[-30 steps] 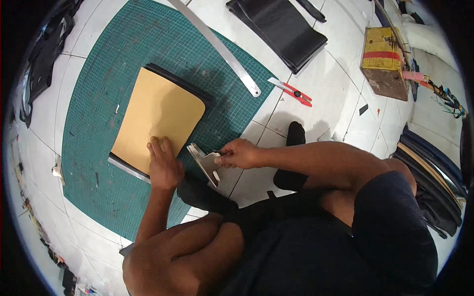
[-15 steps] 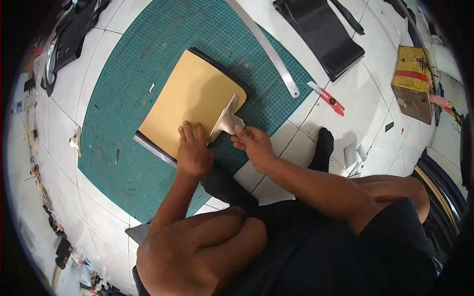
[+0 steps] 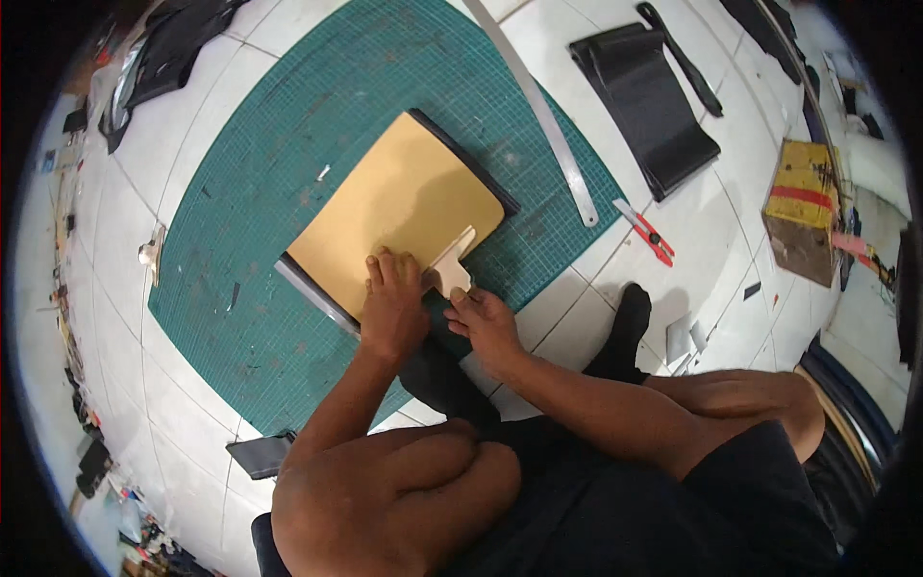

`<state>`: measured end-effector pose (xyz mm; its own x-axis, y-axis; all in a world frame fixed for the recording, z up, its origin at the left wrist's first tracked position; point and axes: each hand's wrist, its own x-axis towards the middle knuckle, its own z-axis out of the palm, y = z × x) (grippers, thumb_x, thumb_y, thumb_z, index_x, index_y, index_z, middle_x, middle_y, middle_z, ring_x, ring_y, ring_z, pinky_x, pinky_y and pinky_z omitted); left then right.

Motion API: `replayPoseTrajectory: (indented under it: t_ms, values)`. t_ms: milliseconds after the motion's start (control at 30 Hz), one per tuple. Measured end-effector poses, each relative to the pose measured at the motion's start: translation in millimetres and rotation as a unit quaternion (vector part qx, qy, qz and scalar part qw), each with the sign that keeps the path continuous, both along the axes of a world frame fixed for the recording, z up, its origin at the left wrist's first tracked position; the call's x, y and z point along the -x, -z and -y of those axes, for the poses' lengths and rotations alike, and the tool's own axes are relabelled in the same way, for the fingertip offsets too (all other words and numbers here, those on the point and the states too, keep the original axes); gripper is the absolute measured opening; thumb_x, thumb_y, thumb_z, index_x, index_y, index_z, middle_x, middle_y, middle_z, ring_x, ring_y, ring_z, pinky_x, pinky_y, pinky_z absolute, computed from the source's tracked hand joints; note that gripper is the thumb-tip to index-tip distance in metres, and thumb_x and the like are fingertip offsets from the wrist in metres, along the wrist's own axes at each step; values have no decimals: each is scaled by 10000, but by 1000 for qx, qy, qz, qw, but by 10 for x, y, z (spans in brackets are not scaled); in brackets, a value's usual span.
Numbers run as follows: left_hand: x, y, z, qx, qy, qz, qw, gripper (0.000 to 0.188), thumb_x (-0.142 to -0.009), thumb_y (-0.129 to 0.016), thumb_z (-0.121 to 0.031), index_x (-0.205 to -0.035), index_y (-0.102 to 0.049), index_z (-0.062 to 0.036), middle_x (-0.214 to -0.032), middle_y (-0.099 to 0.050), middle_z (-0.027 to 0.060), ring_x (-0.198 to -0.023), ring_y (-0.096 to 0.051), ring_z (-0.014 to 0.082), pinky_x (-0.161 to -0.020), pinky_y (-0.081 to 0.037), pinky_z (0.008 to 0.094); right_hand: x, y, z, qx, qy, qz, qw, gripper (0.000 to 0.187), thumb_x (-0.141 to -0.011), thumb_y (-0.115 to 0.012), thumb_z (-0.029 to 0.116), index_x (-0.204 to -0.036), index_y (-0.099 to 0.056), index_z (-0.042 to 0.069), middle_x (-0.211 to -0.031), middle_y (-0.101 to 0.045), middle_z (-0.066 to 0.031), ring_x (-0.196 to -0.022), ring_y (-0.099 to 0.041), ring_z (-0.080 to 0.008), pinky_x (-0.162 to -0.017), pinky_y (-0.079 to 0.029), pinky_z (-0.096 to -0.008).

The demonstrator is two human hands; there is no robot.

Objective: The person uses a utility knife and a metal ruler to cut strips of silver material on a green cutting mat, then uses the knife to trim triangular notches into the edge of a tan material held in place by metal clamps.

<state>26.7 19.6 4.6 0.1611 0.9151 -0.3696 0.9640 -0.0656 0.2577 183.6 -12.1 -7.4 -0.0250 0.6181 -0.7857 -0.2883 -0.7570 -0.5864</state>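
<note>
A tan rectangular board point(image 3: 404, 197) with rounded corners lies on black sheet material point(image 3: 471, 168), whose edges show beyond it. My left hand point(image 3: 394, 310) rests on the board's near edge, its fingers stretched out over the surface. In my right hand point(image 3: 488, 332) is a wide silver bulldog clip point(image 3: 450, 271), pinched at its handle between thumb and fingers. The clip's long jaw lies along the board's near right edge, close to my left fingertips. Whether the jaw grips the layers, I cannot tell. A pale metallic strip point(image 3: 319, 296) runs along the lower left edge.
Under the work is a green gridded cutting mat point(image 3: 231, 240), a steel ruler point(image 3: 548, 120) across its far right. Beyond lie a red-handled cutter point(image 3: 652, 238), folded black sheet point(image 3: 649, 106) and a yellow-brown box point(image 3: 801, 207). Another bulldog clip point(image 3: 150, 254) sits at the mat's left edge.
The whole view has shifted, so things appear lower and farther right. The bulldog clip has moved slightly along the board's edge, away from the corner and toward my left hand.
</note>
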Motion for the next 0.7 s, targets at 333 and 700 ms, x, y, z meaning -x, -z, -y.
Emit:
replayPoseTrajectory:
  t_ms: [333,700]
  values:
    - [85,-122,65,-1,-52,27,998,587,-807,-608,-142,-1331,-431,54,-1413,-363,353,-1339,-344,541,-1026,-432,574,-424,-482,-722,-262,-550,223,761,390,-902,-688,396,-875,-660,8,-747,-663,-114,-708,-667,-282,-660,-522,-398]
    - [778,-353,-60,-2,-213,255,943,462,-819,-663,-253,-1220,-597,-34,-1242,-588,198,-1180,-572,380,-952,-501,467,315,-208,-1115,-567,-610,354,425,297,-826,-631,157,-1091,-641,23,-1164,-582,-135,-1113,-545,-318,-986,-417,-484]
